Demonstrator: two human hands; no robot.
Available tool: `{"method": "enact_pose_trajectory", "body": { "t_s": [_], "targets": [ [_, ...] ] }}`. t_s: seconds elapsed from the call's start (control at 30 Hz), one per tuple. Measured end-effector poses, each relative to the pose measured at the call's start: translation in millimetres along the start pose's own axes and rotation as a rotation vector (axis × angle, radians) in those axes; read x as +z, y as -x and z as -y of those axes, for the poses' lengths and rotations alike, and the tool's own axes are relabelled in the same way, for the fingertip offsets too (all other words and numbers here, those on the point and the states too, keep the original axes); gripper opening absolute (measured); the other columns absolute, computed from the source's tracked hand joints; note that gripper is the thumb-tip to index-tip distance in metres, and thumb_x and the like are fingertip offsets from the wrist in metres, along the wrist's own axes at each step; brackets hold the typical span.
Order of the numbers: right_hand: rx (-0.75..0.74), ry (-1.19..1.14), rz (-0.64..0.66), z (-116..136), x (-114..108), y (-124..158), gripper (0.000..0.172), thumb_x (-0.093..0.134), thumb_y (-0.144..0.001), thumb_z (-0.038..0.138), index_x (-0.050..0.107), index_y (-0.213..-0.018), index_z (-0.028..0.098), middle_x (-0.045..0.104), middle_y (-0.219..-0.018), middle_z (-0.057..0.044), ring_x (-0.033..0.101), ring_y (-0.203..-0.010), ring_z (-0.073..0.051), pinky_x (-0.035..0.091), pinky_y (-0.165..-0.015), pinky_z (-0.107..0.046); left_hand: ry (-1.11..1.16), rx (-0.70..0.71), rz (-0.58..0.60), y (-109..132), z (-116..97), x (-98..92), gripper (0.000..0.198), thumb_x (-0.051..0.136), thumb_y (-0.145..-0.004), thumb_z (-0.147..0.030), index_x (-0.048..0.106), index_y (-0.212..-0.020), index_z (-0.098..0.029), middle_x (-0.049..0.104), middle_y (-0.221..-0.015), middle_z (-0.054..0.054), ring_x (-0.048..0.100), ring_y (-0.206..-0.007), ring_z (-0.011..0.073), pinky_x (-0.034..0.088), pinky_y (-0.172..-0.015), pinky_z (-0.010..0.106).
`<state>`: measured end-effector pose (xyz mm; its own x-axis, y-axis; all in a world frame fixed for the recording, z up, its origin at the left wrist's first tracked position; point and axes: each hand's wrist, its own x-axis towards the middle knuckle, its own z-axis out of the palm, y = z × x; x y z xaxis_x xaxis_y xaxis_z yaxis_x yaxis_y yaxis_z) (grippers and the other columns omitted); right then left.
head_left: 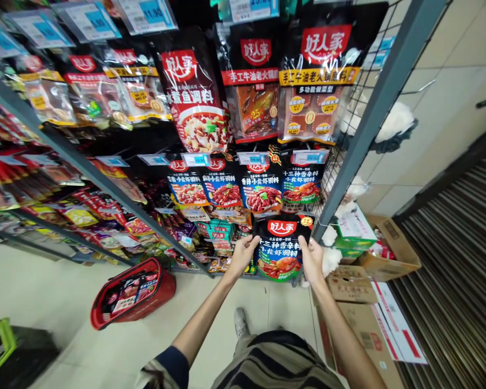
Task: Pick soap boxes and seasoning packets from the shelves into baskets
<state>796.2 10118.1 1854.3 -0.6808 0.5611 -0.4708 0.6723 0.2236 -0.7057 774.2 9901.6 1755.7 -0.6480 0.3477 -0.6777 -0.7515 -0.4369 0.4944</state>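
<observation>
Both of my hands grip one black seasoning packet (281,248) with a red logo and a blue-green lower part, held upright in front of the rack. My left hand (243,254) pinches its left edge, and my right hand (311,256) pinches its right edge. Just above it hangs a similar black packet (302,183) with a price tag over it. To its left hang more packets, among them one with a red dish picture and green leaves (261,189).
A red basket (157,297) holding several packets stands on the floor at the left. A black and green basket (24,351) is at the lower left. Cardboard boxes (356,319) stack at the right beside the grey rack post (364,146) and a ribbed shutter.
</observation>
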Motion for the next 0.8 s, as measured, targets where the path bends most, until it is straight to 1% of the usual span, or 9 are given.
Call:
{"method": "enact_pose_trajectory", "body": {
  "t_s": [0.1, 0.23, 0.33, 0.4, 0.43, 0.5, 0.6, 0.7, 0.8],
  "targets": [
    [-0.003, 0.023, 0.006, 7.2, -3.3, -3.1, 0.045, 0.080, -0.090, 0.061, 0.072, -0.102, 0.018, 0.074, -0.089, -0.004, 0.063, -0.076, -0.018, 0.055, -0.069, -0.028, -0.021, 0.031, -0.020, -4.0, 1.8, 1.9, 0.067, 0.079, -0.080, -0.075, 0.048, -0.062, -0.018, 0.041, -0.060, -0.006, 0.030, -0.062, 0.0075, 0.025, -0.058, 0.022],
    [-0.107, 0.042, -0.031, 33.3, -1.8, -20.7, 0.049, 0.080, -0.090, 0.057, 0.074, -0.119, 0.018, 0.078, -0.111, -0.006, 0.069, -0.097, -0.019, 0.058, -0.087, -0.029, -0.025, 0.000, 0.072, -10.9, -1.8, 9.8, 0.064, 0.077, -0.084, -0.073, 0.054, -0.062, -0.017, 0.047, -0.058, -0.005, 0.035, -0.057, 0.0075, 0.029, -0.056, 0.022],
    [-0.185, 0.111, -0.093, 53.2, 9.2, -43.3, 0.051, 0.079, -0.089, 0.060, 0.078, -0.111, 0.014, 0.079, -0.107, -0.008, 0.069, -0.094, -0.021, 0.057, -0.086, -0.032, 0.005, 0.052, 0.114, -28.0, -16.4, 26.4, 0.052, 0.081, -0.085, -0.067, 0.076, -0.091, -0.015, 0.074, -0.084, 0.003, 0.062, -0.074, 0.0140, 0.049, -0.073, 0.024],
    [-0.248, 0.158, -0.129, 66.5, 19.1, -62.6, 0.052, 0.077, -0.089, 0.062, 0.078, -0.103, 0.012, 0.079, -0.098, -0.008, 0.069, -0.088, -0.022, 0.056, -0.081, -0.032, 0.001, 0.162, 0.108, -50.4, -33.2, 41.6, 0.053, 0.082, -0.087, -0.060, 0.079, -0.118, -0.018, 0.080, -0.113, 0.007, 0.071, -0.099, 0.0203, 0.055, -0.091, 0.029],
    [-0.289, 0.177, -0.144, 73.6, 24.2, -73.3, 0.052, 0.075, -0.090, 0.062, 0.078, -0.103, 0.012, 0.079, -0.098, -0.008, 0.069, -0.088, -0.022, 0.056, -0.082, -0.032, -0.016, 0.222, 0.088, -64.8, -42.6, 49.5, 0.052, 0.082, -0.088, -0.058, 0.079, -0.121, -0.018, 0.080, -0.118, 0.007, 0.071, -0.104, 0.0218, 0.055, -0.093, 0.030],
    [-0.376, 0.217, -0.187, 88.9, 34.2, -95.9, 0.050, 0.070, -0.094, 0.061, 0.078, -0.105, 0.012, 0.080, -0.100, -0.009, 0.069, -0.091, -0.022, 0.056, -0.085, -0.034, -0.065, 0.323, 0.012, -97.8, -60.5, 64.9, 0.045, 0.080, -0.089, -0.057, 0.082, -0.107, -0.016, 0.081, -0.104, 0.006, 0.069, -0.094, 0.0206, 0.054, -0.086, 0.029],
    [-0.476, 0.313, -0.264, 110.7, 49.3, -130.1, 0.044, 0.072, -0.094, 0.055, 0.077, -0.108, 0.014, 0.080, -0.104, -0.010, 0.070, -0.093, -0.023, 0.055, -0.090, -0.035, -0.091, 0.407, -0.091, -147.7, -78.7, 85.0, 0.045, 0.079, -0.090, -0.056, 0.077, -0.078, -0.014, 0.071, -0.074, 0.001, 0.058, -0.071, 0.0145, 0.047, -0.071, 0.026],
    [-0.525, 0.357, -0.364, 125.0, 62.2, -160.9, 0.040, 0.077, -0.089, 0.050, 0.074, -0.107, 0.014, 0.079, -0.103, -0.011, 0.070, -0.092, -0.023, 0.054, -0.092, -0.037, -0.066, 0.457, -0.102, -182.8, -86.7, 102.5, 0.043, 0.078, -0.090, -0.053, 0.075, -0.075, -0.013, 0.069, -0.072, -0.001, 0.055, -0.069, 0.0132, 0.044, -0.069, 0.025],
    [-0.532, 0.353, -0.447, 130.8, 69.7, -184.0, 0.038, 0.076, -0.091, 0.051, 0.072, -0.101, 0.014, 0.078, -0.098, -0.010, 0.068, -0.089, -0.023, 0.053, -0.092, -0.037, -0.039, 0.489, -0.127, -197.3, -91.3, 116.7, 0.041, 0.079, -0.090, -0.051, 0.077, -0.079, -0.012, 0.070, -0.074, 0.000, 0.056, -0.070, 0.0136, 0.045, -0.071, 0.025]
  ]
}}
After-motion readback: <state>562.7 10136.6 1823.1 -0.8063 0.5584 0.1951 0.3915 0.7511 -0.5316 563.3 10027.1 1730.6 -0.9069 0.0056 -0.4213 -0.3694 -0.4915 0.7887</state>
